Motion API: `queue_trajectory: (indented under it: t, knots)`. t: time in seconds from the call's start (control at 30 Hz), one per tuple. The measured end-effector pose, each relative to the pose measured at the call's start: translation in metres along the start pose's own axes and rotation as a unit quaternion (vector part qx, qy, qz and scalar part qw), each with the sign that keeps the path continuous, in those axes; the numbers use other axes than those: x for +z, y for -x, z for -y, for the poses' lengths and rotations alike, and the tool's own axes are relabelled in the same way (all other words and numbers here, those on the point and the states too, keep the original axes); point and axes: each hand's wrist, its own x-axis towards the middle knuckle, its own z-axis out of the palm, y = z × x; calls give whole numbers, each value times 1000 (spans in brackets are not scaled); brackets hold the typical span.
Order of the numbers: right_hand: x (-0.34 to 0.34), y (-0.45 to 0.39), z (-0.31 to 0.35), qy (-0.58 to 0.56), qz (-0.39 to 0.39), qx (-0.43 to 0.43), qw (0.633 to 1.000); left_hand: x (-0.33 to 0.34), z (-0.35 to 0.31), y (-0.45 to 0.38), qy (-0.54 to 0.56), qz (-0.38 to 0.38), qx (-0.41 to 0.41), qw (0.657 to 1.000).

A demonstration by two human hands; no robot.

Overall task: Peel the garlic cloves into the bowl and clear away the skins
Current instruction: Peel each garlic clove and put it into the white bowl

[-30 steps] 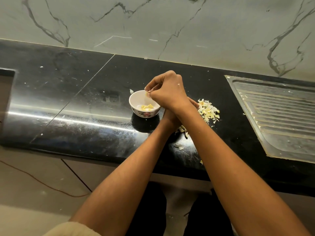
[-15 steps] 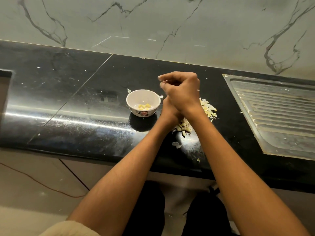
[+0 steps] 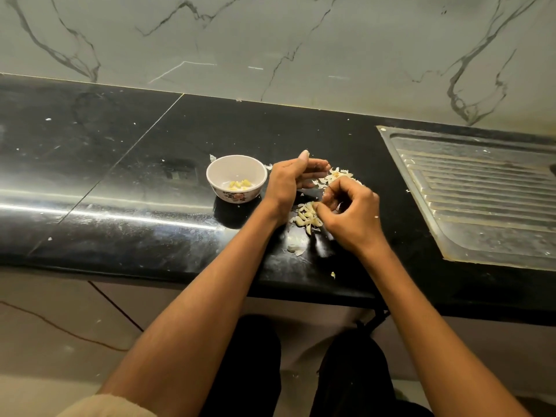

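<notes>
A small white bowl (image 3: 226, 167) with a flower pattern stands on the black counter and holds several peeled yellow cloves (image 3: 239, 184). Just right of it my left hand (image 3: 288, 183) hovers with thumb up and fingers loosely curved, holding nothing that I can see. My right hand (image 3: 351, 214) is lower and nearer me. Its curled fingertips pinch a clove at the right edge of the pile of unpeeled garlic cloves (image 3: 305, 217). A heap of pale skins (image 3: 338, 175) lies behind my right hand, partly hidden by it.
The black counter (image 3: 135, 182) is dusted with skin flecks, with loose scraps (image 3: 294, 247) near its front edge. A steel sink drainboard (image 3: 475, 191) is set in at the right. A marble wall (image 3: 270, 40) runs along the back.
My right hand left the bowl's rim, crossed back to the right and came down onto the clove pile. My left hand, earlier hidden under it, is now uncovered beside the bowl.
</notes>
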Motion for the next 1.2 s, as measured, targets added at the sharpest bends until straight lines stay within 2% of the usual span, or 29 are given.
queue_trajectory:
  t: [0.17,0.37,0.57,0.67,1.2]
  knots:
    - [0,9,-1,43,55,-91,993,2,-2,3,6,-7,-12,1000]
    - [4,9,-5,86,121,-97,984,0,-1,13,19,-5,-12,1000]
    - [6,9,-4,87,84,-98,988,-6,0,21,38,-2,-4,999]
    - [4,12,1,84,78,-126,985,-5,0,22,33,-5,-4,999]
    - [10,14,7,156,128,-212,956,-4,-1,25,24,-12,-6,1000]
